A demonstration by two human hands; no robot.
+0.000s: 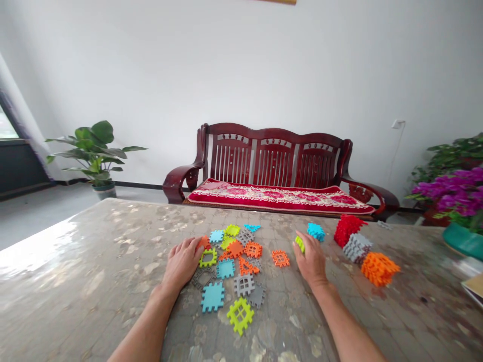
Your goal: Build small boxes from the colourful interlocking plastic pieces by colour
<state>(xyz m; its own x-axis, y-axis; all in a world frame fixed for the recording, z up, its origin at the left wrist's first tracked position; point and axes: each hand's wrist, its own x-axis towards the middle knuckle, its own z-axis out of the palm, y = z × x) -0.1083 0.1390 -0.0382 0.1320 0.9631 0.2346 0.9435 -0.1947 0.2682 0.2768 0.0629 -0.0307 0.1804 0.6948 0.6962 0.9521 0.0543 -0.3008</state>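
My left hand [184, 261] is closed over an orange interlocking tile [204, 243] at the left edge of a loose spread of tiles. My fingers partly cover that tile. My right hand [311, 259] grips a yellow-green interlocking tile [299, 244] between thumb and fingers; whether it is one or several is hidden. Between my hands lie a single orange window tile [280, 258], a grey window tile [244, 284], a blue tile [213, 296] and a yellow-green window tile [240, 315]. Just beyond my right hand is a blue stack of tiles [316, 232].
Right of my right hand stand a red stack [347, 230], a grey stack [357, 248] and an orange stack [379, 269] on the patterned table [113, 301]. A teal flowerpot [462, 241] sits at the right edge. Behind the table is a wooden bench [273, 156].
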